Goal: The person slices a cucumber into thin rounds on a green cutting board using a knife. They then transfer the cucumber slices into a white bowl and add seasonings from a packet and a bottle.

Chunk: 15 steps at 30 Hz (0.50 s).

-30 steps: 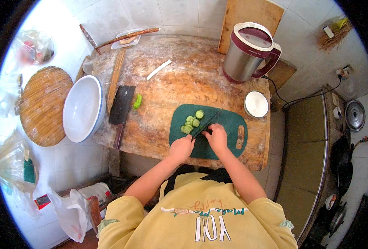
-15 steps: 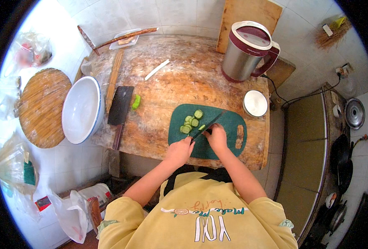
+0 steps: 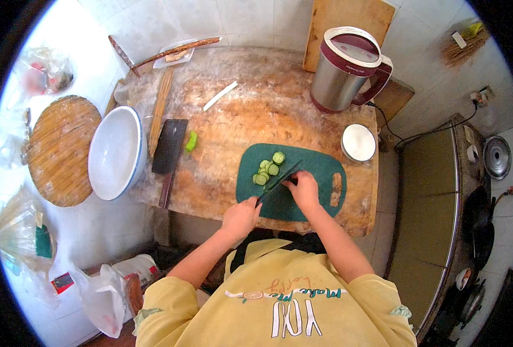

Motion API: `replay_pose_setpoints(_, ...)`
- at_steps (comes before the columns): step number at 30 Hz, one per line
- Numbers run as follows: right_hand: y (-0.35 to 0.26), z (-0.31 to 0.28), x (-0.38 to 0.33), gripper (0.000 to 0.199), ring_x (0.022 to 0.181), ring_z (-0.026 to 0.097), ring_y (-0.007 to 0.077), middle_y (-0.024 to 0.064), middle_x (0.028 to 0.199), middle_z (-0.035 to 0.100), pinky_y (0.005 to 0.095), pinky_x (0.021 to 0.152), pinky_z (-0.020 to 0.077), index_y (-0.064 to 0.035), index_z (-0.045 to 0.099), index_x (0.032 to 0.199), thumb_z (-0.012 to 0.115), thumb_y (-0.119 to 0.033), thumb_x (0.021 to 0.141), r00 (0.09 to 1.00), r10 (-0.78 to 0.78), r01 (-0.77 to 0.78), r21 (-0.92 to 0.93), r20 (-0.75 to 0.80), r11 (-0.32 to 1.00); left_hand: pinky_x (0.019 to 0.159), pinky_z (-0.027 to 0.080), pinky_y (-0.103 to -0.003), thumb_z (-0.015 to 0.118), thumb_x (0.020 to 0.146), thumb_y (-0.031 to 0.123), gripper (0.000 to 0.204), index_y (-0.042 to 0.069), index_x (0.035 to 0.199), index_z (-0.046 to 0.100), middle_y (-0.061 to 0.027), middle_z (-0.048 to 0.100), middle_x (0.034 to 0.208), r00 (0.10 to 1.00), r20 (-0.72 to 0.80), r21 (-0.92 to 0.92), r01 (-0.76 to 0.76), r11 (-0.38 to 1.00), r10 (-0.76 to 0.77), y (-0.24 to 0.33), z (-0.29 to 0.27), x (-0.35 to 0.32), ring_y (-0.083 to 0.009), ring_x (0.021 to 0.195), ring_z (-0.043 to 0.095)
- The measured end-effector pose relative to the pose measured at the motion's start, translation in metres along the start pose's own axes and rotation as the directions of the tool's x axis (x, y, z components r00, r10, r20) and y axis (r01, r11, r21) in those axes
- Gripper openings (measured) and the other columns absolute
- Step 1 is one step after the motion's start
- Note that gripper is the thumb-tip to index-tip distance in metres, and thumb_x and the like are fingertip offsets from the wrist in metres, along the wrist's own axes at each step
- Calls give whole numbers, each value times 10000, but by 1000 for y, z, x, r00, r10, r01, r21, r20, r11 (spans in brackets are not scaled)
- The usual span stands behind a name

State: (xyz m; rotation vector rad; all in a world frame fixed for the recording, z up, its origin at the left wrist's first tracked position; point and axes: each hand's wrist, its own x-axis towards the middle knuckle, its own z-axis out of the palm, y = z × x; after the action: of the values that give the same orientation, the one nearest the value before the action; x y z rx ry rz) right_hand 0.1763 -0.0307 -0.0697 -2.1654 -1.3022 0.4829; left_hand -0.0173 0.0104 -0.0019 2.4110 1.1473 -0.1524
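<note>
A green cutting board lies near the table's front edge. My left hand is closed round the handle of a narrow dark knife, whose blade slants across the board, pointing away and to the right. Just right of the blade, my right hand is closed with its fingertips together; what they grip is hidden beneath them. Several round cucumber slices lie in a cluster on the board's left part, left of the blade.
Left on the wooden table are a cleaver, a green pepper and a tilted white basin. A white strip lies farther back. At the right stand a white bowl and a corded steel blender jug.
My left hand has drawn the knife slightly back toward me and to the left. The green piece seen beside the blade before is no longer visible there. My right hand stays nearly in place.
</note>
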Motion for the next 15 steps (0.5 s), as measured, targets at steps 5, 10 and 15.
replay_pose_setpoints(5, 1, -1, -1, 279, 853, 557, 341, 177, 841, 593, 412, 747, 462, 23, 620, 832, 725, -165, 655, 1000, 23, -24, 40, 18, 999, 575, 494, -428, 444, 897, 269, 258, 31, 947, 526, -166, 614, 712, 997, -45, 5, -70, 998, 71, 16, -3, 5, -344, 647, 604)
replay_pose_setpoints(10, 7, 7, 0, 276, 866, 555, 349, 173, 845, 597, 424, 741, 463, 10, 613, 823, 734, -157, 640, 999, 17, -15, 39, -27, 999, 579, 497, -422, 455, 892, 254, 246, 21, 936, 522, -164, 611, 709, 991, -73, 20, -110, 994, 111, 14, 6, 9, -341, 654, 606)
replay_pose_setpoints(15, 5, 4, -1, 274, 874, 554, 346, 167, 860, 602, 425, 745, 464, 6, 612, 835, 727, -155, 645, 1000, 19, -19, 35, -11, 999, 575, 499, -413, 465, 889, 239, 241, 6, 920, 516, -184, 608, 733, 990, -74, 44, -115, 992, 118, 13, 7, 9, -337, 659, 608)
